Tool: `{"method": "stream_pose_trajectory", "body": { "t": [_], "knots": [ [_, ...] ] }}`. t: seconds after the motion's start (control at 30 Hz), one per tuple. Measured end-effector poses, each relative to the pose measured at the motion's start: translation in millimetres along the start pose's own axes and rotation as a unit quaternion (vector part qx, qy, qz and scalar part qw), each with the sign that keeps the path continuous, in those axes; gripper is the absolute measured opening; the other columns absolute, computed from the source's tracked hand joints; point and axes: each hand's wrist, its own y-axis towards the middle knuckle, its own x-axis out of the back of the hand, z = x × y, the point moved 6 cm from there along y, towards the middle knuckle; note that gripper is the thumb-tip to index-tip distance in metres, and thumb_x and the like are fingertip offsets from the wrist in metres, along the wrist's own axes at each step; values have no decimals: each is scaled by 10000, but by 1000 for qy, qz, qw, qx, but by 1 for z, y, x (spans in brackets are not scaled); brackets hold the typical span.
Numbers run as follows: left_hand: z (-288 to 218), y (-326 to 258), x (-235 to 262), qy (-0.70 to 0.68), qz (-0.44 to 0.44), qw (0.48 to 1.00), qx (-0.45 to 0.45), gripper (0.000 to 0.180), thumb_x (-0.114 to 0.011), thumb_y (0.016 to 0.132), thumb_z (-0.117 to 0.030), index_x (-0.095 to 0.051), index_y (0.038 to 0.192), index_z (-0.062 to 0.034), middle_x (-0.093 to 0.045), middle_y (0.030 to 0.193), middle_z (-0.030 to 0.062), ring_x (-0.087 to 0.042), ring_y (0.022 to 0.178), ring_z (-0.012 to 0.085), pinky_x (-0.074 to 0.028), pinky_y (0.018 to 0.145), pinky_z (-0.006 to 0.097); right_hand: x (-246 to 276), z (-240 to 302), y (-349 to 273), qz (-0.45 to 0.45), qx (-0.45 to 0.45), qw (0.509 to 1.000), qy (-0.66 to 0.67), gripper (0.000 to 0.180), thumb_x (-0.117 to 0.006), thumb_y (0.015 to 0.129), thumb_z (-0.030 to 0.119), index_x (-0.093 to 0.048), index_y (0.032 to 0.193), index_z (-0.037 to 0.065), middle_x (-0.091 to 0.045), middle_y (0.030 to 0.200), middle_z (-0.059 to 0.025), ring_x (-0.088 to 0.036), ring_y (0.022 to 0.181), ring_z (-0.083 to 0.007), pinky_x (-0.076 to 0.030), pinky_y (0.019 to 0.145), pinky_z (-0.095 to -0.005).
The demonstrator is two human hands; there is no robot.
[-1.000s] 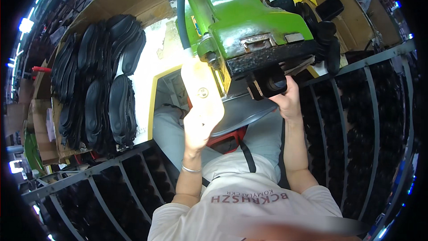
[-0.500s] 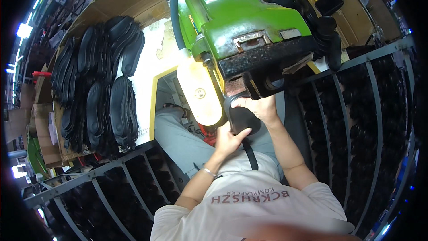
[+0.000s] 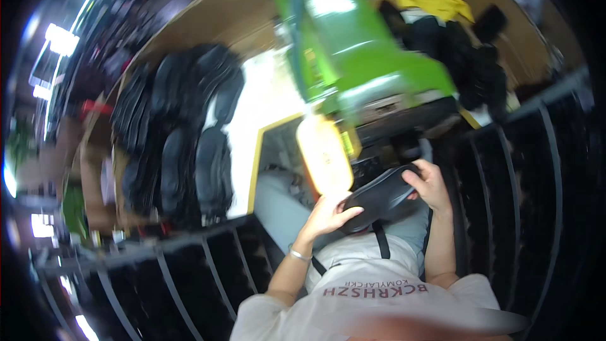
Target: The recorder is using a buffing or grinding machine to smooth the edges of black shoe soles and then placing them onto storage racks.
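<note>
A black shoe sole (image 3: 382, 197) is held in both hands over my lap, tilted with its right end higher. My left hand (image 3: 329, 215) grips the left end, thumb on top. My right hand (image 3: 429, 186) is closed round the other end, its thumb pressing on the upper face. Just beyond the sole is a green machine (image 3: 379, 57) with a dark lower head. A bright yellow guard-like oval piece (image 3: 323, 158) hangs on the machine's left side, close to my left hand. The picture is blurred, so fine detail on the sole is lost.
Stacked black soles (image 3: 175, 167) stand on the white-topped table (image 3: 268, 88) to the left, with cardboard behind. More dark pieces lie at the back right under a yellow cloth (image 3: 435, 3). Metal-railed racks with dark contents flank me: a left rack (image 3: 165, 278) and a right rack (image 3: 558, 177).
The sole has come away from beneath the machine's head toward me and turned crosswise. My right hand has moved to its right end. The whole view has shifted.
</note>
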Motion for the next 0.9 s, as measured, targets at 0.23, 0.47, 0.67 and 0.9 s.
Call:
{"method": "stream_pose_trajectory", "body": {
  "t": [0.23,0.47,0.67,0.9],
  "knots": [
    [-51,49,-43,-493,-35,869,3,501,-605,858,-31,-365,1296,6,-568,1147,201,-617,984,264,-539,800,356,93,20,-33,-171,117,968,139,228,-579,907,189,-504,1015,3,-600,776,-60,-556,461,-85,-462,396,-192],
    [-141,122,-123,-470,-65,877,-71,675,-531,900,7,-117,1433,-20,-460,1283,150,-475,1157,190,-406,957,311,66,-5,-30,-274,253,909,187,352,-551,937,225,-440,1190,7,-581,998,-58,-563,890,-96,-504,707,-245],
    [-193,202,-44,-231,-301,882,-279,494,-559,888,-17,-380,1338,80,-523,1232,170,-533,1076,183,-425,917,288,242,33,-8,-590,292,728,-191,229,-670,802,115,-546,969,18,-534,889,-105,-546,795,-223,-446,713,-317],
    [-213,281,35,-91,-521,807,-263,400,-596,844,-72,-528,1211,72,-636,1060,213,-627,937,267,-483,833,336,339,44,67,-494,32,789,-363,910,-772,660,400,-337,1369,31,-435,1258,-315,-442,1148,-471,-374,979,-463]
  ]
}}
